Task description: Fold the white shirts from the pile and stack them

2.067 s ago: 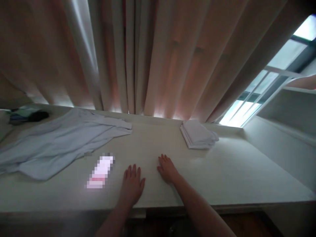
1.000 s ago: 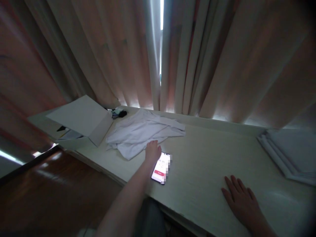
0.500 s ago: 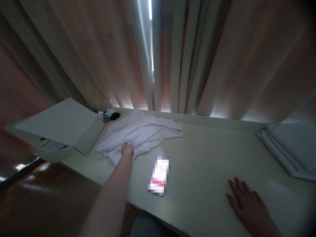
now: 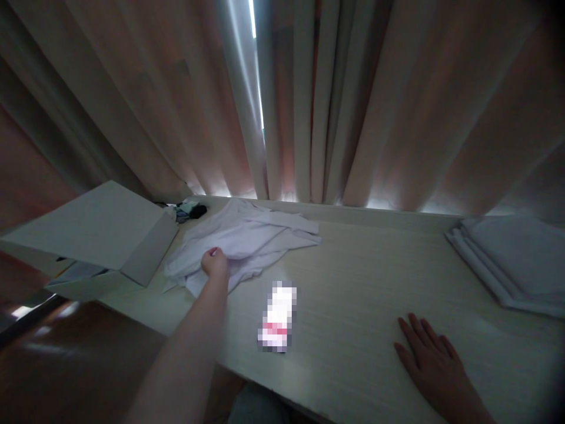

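A crumpled white garment (image 4: 256,235) is spread on the left part of the pale table (image 4: 353,282), near the curtain. My left hand (image 4: 215,262) is closed at the garment's near left part, with a bit of the white cloth pinched in its fingers. Flat on the tabletop at the right lies my right hand (image 4: 430,359), fingers apart and holding nothing. Between my hands, nearer the front edge, is a phone (image 4: 278,317) with a bright, pixelated screen.
An open white box (image 4: 101,227) stands at the left end. Small dark and green cloth items (image 4: 189,210) lie behind it. Folded grey-white fabric (image 4: 516,259) rests at the far right. Curtains (image 4: 286,106) hang along the back.
The view has shifted slightly, so most things appear further left. My left hand has turned and lifted a little at the garment, still closed. My right hand stays flat on the table.
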Action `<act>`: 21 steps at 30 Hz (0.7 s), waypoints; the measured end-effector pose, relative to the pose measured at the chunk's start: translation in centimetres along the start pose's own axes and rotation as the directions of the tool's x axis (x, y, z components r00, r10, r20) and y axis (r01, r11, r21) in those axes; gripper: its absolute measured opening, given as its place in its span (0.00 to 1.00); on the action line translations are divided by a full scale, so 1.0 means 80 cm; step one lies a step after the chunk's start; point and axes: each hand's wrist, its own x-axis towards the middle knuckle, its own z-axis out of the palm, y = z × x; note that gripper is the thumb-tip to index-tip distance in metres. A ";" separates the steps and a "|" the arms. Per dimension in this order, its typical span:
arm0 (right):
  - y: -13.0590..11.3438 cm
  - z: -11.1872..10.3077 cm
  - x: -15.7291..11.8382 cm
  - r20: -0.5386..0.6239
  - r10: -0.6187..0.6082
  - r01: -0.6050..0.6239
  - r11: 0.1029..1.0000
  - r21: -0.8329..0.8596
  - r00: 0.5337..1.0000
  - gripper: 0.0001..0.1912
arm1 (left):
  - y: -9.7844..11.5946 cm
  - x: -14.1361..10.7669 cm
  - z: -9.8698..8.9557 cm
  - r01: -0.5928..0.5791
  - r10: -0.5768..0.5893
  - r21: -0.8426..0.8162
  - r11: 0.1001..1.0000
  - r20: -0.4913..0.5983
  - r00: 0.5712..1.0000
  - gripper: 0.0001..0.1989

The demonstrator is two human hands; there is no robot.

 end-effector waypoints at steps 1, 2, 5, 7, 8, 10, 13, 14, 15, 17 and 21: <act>0.000 0.000 0.000 -0.002 0.003 -0.003 1.000 0.001 1.000 0.34 | 0.014 0.000 0.006 -0.022 0.022 -0.006 1.000 0.005 1.000 0.17; 0.000 0.000 0.000 -0.003 0.005 -0.005 1.000 0.000 1.000 0.35 | 0.031 -0.003 0.013 -0.056 0.056 -0.011 0.998 0.025 0.998 0.16; -0.001 -0.001 0.000 0.003 0.007 -0.007 1.000 -0.003 1.000 0.34 | 0.098 -0.028 0.044 -0.205 0.213 -0.070 0.976 0.146 0.966 0.12; -0.001 -0.003 0.000 0.005 0.009 -0.009 1.000 0.003 1.000 0.34 | 0.151 -0.064 0.063 -0.401 0.431 -0.162 0.902 0.276 0.859 0.11; -0.001 -0.005 0.001 0.004 0.010 -0.010 1.000 0.009 1.000 0.34 | 0.177 -0.087 0.070 -0.506 0.554 -0.226 0.833 0.311 0.773 0.10; -0.002 -0.007 0.001 0.001 0.010 -0.010 1.000 0.026 1.000 0.33 | 0.224 -0.142 0.080 -0.626 0.721 -0.358 0.692 0.384 0.577 0.10; -0.004 -0.010 0.002 -0.010 0.007 -0.007 0.998 0.056 1.000 0.33 | 0.266 -0.236 0.084 -0.646 0.817 -0.521 0.557 0.484 0.314 0.11; -0.005 -0.012 0.003 -0.018 0.006 -0.005 0.998 0.065 1.000 0.32 | 0.270 -0.267 0.083 -0.632 0.825 -0.564 0.532 0.513 0.236 0.11; -0.006 -0.015 0.003 -0.027 0.005 -0.003 0.997 0.073 1.000 0.32 | 0.269 -0.298 0.081 -0.607 0.822 -0.598 0.524 0.541 0.176 0.12; -0.007 -0.023 0.004 -0.044 0.005 -0.001 0.996 0.090 0.999 0.31 | 0.254 -0.355 0.076 -0.548 0.788 -0.646 0.531 0.614 0.039 0.15; -0.006 -0.045 0.005 -0.014 -0.037 0.038 0.986 0.165 0.999 0.24 | 0.201 -0.439 0.064 -0.464 0.615 -0.677 0.571 0.727 -0.305 0.22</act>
